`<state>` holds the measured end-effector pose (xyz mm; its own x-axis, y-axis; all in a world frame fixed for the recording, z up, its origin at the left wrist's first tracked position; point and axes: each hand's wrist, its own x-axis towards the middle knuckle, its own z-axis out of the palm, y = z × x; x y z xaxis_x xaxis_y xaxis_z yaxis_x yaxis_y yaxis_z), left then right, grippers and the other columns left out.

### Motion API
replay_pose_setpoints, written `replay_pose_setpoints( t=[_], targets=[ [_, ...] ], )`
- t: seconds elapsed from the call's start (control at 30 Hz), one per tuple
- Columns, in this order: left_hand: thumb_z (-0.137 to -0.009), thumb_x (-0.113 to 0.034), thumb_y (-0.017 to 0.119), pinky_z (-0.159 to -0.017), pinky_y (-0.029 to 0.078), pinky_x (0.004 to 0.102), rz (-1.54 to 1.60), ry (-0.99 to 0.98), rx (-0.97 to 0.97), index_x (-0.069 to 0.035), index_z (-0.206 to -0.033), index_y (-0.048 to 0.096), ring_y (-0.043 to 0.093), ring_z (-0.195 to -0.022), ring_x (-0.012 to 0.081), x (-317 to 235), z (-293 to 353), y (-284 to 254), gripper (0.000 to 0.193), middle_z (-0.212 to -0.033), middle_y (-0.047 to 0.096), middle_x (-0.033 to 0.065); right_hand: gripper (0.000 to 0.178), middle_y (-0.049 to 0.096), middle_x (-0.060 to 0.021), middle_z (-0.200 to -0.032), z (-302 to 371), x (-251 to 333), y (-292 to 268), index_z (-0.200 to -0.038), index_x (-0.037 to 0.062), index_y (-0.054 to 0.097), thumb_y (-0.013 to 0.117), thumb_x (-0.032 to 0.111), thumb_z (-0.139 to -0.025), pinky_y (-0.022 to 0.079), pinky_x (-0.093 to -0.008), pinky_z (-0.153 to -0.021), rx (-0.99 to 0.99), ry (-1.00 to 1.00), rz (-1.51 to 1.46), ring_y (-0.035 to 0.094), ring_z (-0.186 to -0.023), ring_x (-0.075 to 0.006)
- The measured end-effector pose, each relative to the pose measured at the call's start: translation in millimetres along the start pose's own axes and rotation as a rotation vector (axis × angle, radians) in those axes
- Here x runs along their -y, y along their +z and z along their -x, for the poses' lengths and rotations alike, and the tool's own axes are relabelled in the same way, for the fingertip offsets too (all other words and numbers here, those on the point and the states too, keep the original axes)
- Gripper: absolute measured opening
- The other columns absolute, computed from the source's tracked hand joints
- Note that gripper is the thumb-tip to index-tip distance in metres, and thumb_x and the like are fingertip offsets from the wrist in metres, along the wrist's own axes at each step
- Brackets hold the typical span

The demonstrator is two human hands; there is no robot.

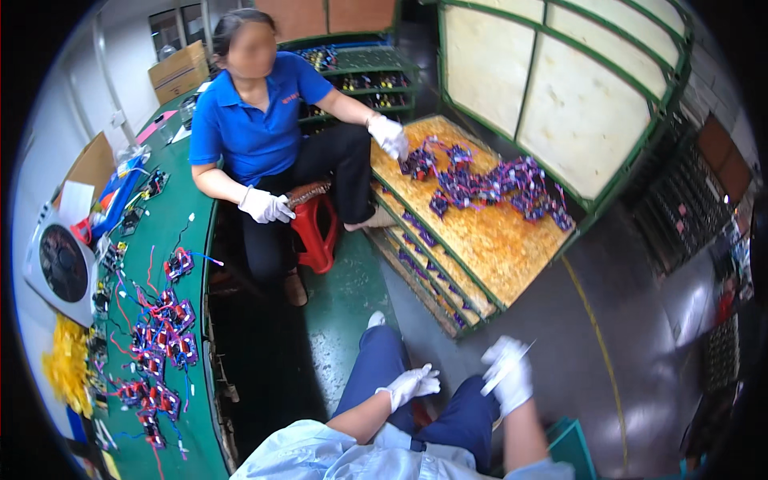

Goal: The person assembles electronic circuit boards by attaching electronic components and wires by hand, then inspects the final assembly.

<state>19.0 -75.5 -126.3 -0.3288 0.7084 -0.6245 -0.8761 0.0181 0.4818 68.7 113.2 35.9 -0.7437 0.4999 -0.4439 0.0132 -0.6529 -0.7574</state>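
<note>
My left hand [410,386], in a white glove, hovers over my lap with its fingers stretched out and nothing in them. My right hand [510,376], also gloved in white, is raised beside my right knee. Its fingers look bent together and are slightly blurred; a thin pale sliver sticks out past them, too small to name. Neither hand touches the wooden board [512,276] in front of me. On that board lies a pile of small circuit boards [500,184] with purple and red wires. A seated person's gloved hand [390,138] reaches to the pile's left end.
A green workbench [200,432] on the left carries wired circuit boards [156,344], a fan [64,260] and yellow strips [70,364]. The co-worker sits on a red stool [318,240]. A green-framed rack [552,104] stands behind the board; a green crate [572,448] is near my right arm.
</note>
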Motion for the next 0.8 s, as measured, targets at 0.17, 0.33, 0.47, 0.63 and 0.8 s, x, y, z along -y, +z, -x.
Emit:
replay_pose_setpoints(
  t=[0.17,0.33,0.47,0.63,0.8],
  targets=[
    [-0.086,-0.043,0.042,-0.078,0.047,0.0289,-0.005,0.042,-0.019,-0.001,-0.112,0.048,0.058,-0.086,0.0197,-14,2,10,0.050,-0.096,0.058,0.0107,0.041,0.057,-0.0091,-0.074,5,160,62,-0.105,0.0051,0.049,0.039,0.041,-0.087,0.038,-0.0227,-0.034,0.108,-0.592,0.085,0.046,-0.045,-0.0115],
    [-0.088,-0.043,0.035,-0.080,0.045,0.0301,-0.018,0.021,-0.050,-0.002,-0.112,0.048,0.057,-0.087,0.0201,-10,4,10,0.049,-0.098,0.056,0.0105,0.033,0.056,-0.0126,-0.070,5,111,57,-0.100,0.0029,0.048,0.043,0.032,-0.085,0.037,-0.0230,-0.028,0.119,-0.469,0.234,0.049,-0.038,-0.0144],
    [-0.089,-0.042,0.034,-0.081,0.045,0.0306,-0.016,-0.012,-0.018,-0.003,-0.115,0.046,0.057,-0.089,0.0195,-1,2,1,0.048,-0.101,0.055,0.0108,0.034,0.058,-0.0112,-0.071,8,-2,-13,-0.097,0.0054,0.047,0.042,0.037,-0.086,0.043,-0.0265,-0.038,0.082,-0.051,0.292,0.053,-0.045,-0.0186],
    [-0.086,-0.047,0.039,-0.081,0.044,0.0294,-0.061,0.022,0.011,-0.003,-0.115,0.047,0.057,-0.090,0.0196,0,1,10,0.053,-0.100,0.056,0.0112,0.043,0.059,-0.0124,-0.076,33,-99,-94,-0.101,0.0054,0.047,0.038,0.045,-0.086,0.046,-0.0297,-0.043,0.023,0.203,0.251,0.056,-0.049,-0.0214],
    [-0.082,-0.049,0.047,-0.070,0.048,0.0259,-0.056,0.098,-0.049,-0.003,-0.112,0.051,0.059,-0.079,0.0178,5,-10,7,0.056,-0.093,0.059,0.0108,0.043,0.059,-0.0141,-0.085,26,-137,-125,-0.107,0.0068,0.048,0.038,0.043,-0.087,0.048,-0.0355,-0.053,-0.026,0.345,0.185,0.057,-0.061,-0.0251]
  ],
)
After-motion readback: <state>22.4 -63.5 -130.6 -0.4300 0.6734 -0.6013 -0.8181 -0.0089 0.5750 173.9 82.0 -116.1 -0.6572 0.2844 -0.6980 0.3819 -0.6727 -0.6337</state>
